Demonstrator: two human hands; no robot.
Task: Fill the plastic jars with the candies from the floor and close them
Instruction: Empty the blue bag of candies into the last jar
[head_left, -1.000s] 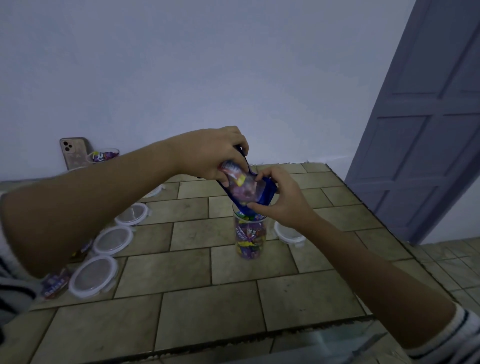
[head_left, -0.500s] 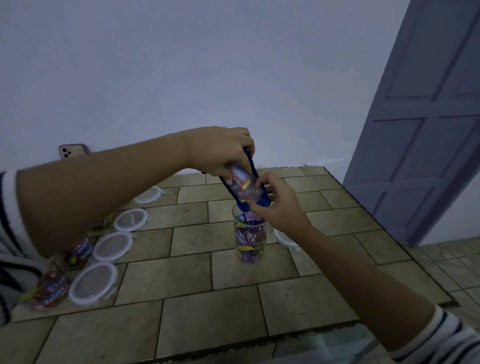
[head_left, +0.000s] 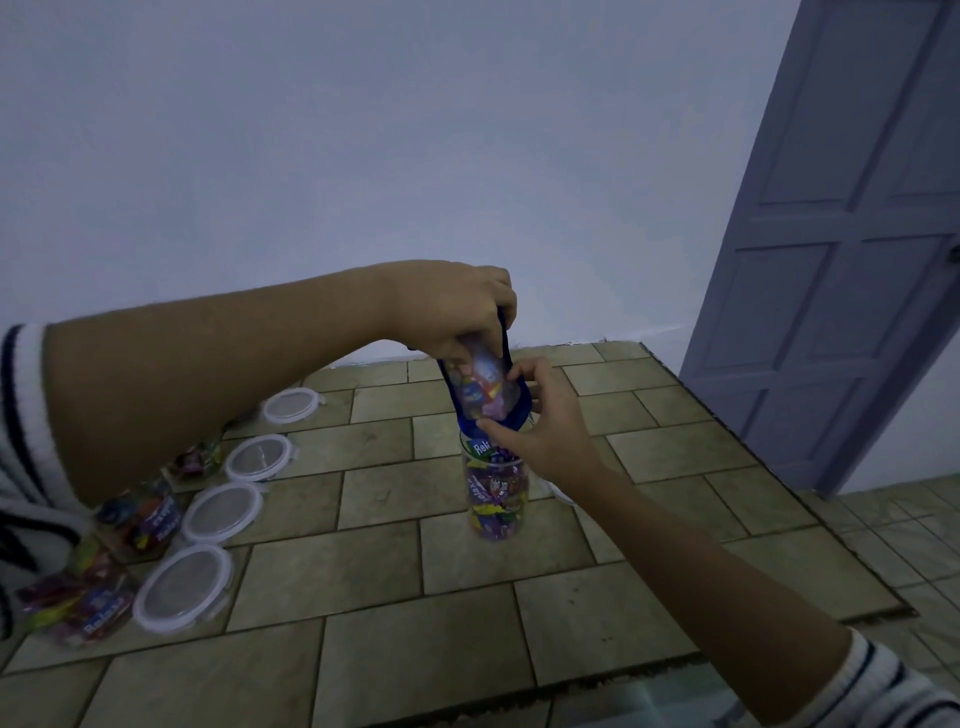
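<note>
Far left: candy-filled jars (head_left: 93, 603) and loose lids (head_left: 183, 590) on the tiled floor (head_left: 363, 571). Left hand (head_left: 452, 306), grip curled round the upturned candy bag (head_left: 485, 387). Below it, upright on the floor, stands the plastic jar (head_left: 496, 499), holding candies. Right hand (head_left: 545, 431) pinches the bag's lower edge.

Tiled platform (head_left: 395, 566): olive-beige slabs, dark grout, running back to the wall. Its right edge drops to a lower floor (head_left: 909, 525) of paler tiles. Centre, one clear jar (head_left: 496, 499) stands upright on the tiles, coloured candies showing thru its wall. Just right of it there's a white-rimmed lid (head_left: 561, 493), mostly hidden. Over on the left, four round lids, clear w/ white rims, lie flat in a diagonal row: front lid (head_left: 183, 588), second lid (head_left: 222, 512), third lid (head_left: 258, 457), back lid (head_left: 289, 406), near each other but apart. Left of that row sit candy-filled jars: nearest jar (head_left: 83, 608) reads "Relaxa", middle jar (head_left: 140, 519) beside it, far jar (head_left: 195, 460) small and dim. Can't tell if they're upright.
</note>
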